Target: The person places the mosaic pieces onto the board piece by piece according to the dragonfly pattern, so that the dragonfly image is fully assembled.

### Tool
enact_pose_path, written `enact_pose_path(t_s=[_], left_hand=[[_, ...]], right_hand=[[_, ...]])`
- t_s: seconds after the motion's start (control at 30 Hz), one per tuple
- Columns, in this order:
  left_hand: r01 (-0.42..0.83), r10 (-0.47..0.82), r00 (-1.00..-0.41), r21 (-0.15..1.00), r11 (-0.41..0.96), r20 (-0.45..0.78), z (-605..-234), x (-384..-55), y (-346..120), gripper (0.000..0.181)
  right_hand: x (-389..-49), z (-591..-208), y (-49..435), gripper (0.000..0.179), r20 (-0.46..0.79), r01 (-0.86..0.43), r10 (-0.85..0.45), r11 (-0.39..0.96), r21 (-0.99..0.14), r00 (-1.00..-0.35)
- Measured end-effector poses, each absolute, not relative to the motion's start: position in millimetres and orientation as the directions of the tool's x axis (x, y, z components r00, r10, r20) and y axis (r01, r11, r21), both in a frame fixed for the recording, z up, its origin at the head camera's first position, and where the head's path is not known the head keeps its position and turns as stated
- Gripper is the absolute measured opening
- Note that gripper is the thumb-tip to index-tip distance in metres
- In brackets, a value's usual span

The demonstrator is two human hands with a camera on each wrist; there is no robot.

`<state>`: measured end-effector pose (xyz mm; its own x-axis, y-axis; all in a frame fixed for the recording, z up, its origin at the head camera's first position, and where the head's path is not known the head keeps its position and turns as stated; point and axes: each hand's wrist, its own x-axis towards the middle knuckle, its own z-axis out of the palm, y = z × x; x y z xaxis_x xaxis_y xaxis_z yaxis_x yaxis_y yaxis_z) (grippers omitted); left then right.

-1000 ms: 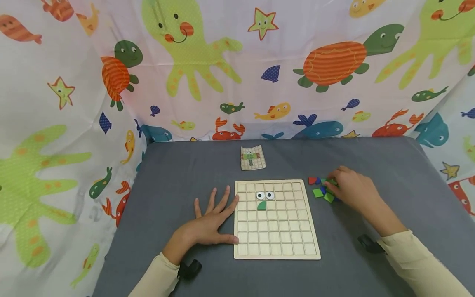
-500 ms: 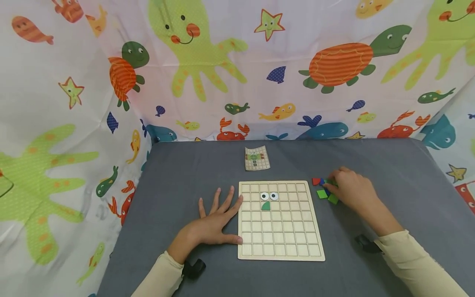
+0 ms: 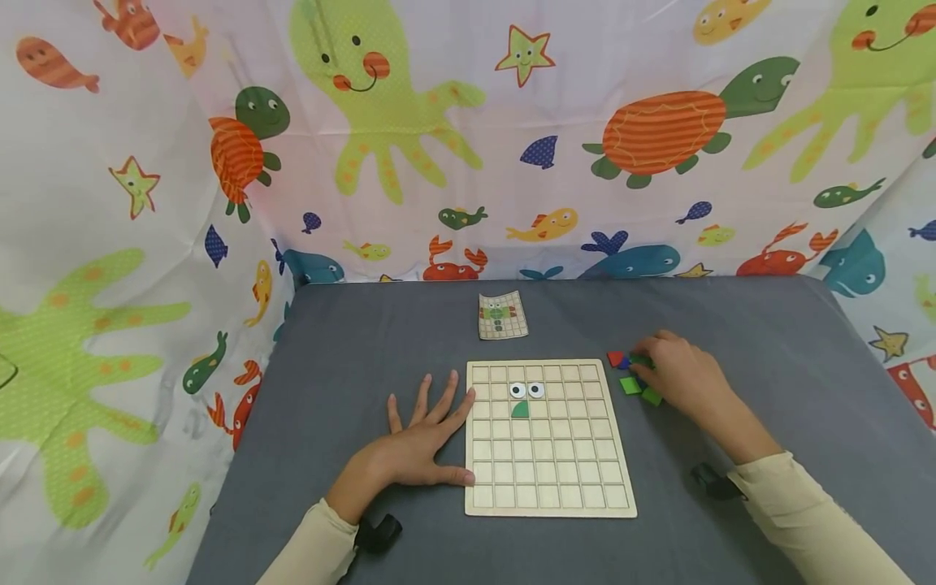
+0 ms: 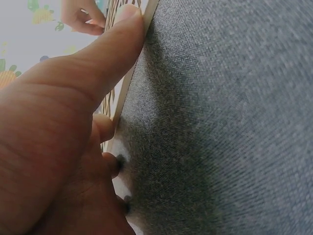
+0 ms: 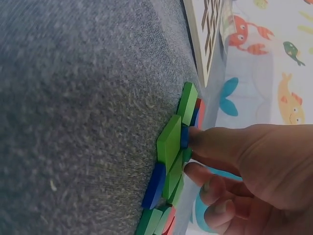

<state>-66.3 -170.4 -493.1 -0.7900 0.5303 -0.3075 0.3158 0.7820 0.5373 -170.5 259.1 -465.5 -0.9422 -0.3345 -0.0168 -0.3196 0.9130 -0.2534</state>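
Observation:
My left hand lies spread at the left edge of the wooden grid board, its thumb and index fingertips touching the rim. The left wrist view shows the thumb resting on that edge. On the board are two eye discs side by side, with a green quarter-round piece below the left one. Right of the board, my right hand is over a pile of coloured pieces. Its thumb and index finger pinch a dark green piece, mostly hidden by the fingers.
Light green squares, a red piece and blue pieces lie in the pile, some under the right hand. Behind the board lies a small pattern card. A printed curtain borders the grey table.
The right hand has shifted slightly left over the pile, and its fingers have come round a dark green piece. The left hand stays at the board's edge. The head view has swayed a little.

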Motion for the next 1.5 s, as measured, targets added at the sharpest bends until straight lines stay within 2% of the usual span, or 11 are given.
enact_pose_path(t_s=[0.2, 0.4, 0.67, 0.97, 1.27, 1.5], left_hand=[[0.323, 0.550, -0.787, 0.573, 0.753, -0.280, -500.1, -65.6, -173.7, 0.119], [0.306, 0.529, -0.780, 0.534, 0.788, -0.334, -487.8, -63.6, -170.6, 0.118], [0.307, 0.521, -0.783, 0.518, 0.798, -0.340, -487.8, -62.2, -168.4, 0.119], [0.306, 0.520, -0.779, 0.511, 0.803, -0.350, -488.9, -63.3, -169.1, 0.118], [0.302, 0.515, -0.782, 0.510, 0.805, -0.349, -489.0, -64.8, -169.8, 0.118], [0.318, 0.547, -0.778, 0.559, 0.766, -0.307, -498.6, -68.0, -173.4, 0.120]], right_hand=[[-171.0, -468.9, 258.7, 0.029, -0.007, -0.334, -0.349, 0.904, -0.266, -0.937], [-174.5, -473.0, 262.2, 0.028, -0.020, -0.347, -0.368, 0.894, -0.284, -0.930], [-184.1, -475.1, 270.9, 0.032, -0.076, -0.369, -0.401, 0.891, -0.265, -0.913], [-173.9, -460.7, 257.9, 0.032, -0.001, -0.434, -0.447, 0.868, -0.241, -0.894], [-149.7, -441.7, 228.8, 0.022, 0.121, -0.565, -0.555, 0.777, -0.277, -0.823], [-141.6, -447.0, 204.1, 0.028, 0.135, -0.649, -0.639, 0.711, -0.270, -0.757]])
